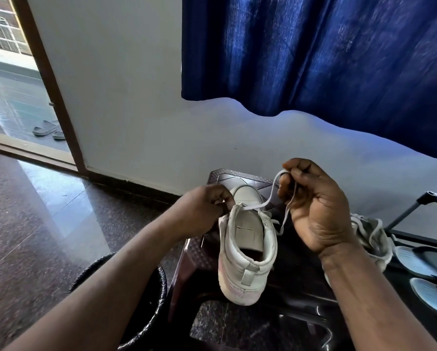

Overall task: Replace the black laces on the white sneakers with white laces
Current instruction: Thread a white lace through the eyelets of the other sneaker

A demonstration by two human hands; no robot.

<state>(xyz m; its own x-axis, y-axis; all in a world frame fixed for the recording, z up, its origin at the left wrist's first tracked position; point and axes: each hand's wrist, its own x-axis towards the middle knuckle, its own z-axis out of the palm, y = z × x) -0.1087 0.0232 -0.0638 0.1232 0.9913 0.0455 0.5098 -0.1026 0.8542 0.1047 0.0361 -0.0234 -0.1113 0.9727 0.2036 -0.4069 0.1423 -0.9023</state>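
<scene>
The right hand (318,209) is raised, palm toward the camera, its curled fingers pinching a loop of white lace (251,206) that runs down to the eyelets. The left hand (204,209) grips the eyelet edge of the white sneaker (247,247), which stands heel toward the camera on a dark stool (237,177). The shoe's flap hides the left fingertips. What seems to be a second sneaker (371,234) lies half hidden behind the right wrist.

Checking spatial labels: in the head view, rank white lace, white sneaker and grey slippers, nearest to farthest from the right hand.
1. white lace, pinched in the right hand's grip.
2. white sneaker, just left, on the stool.
3. grey slippers, far left, outside the room.
</scene>
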